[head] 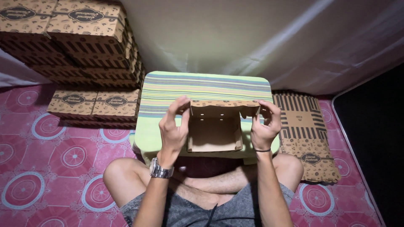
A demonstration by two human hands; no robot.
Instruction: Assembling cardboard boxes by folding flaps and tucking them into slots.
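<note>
Both hands grip a half-folded brown cardboard box [214, 130] held open side up above the near edge of a small table. The left hand [173, 128] closes on the box's left wall, thumb and fingers pinching the upper corner flap; a metal wristwatch [160, 170] sits on that wrist. The right hand [265, 126] closes likewise on the right wall, fingertips curled over the far right corner, with a thin dark band [262, 150] on its wrist. The table carries a green striped cloth [202, 86]. Right of the table lies a stack of flat, unfolded printed cartons [307, 134]. Far left, finished boxes [84, 46] stand piled high, and two more [94, 103] rest just left of the table on the pink patterned mat [50, 159].
</note>
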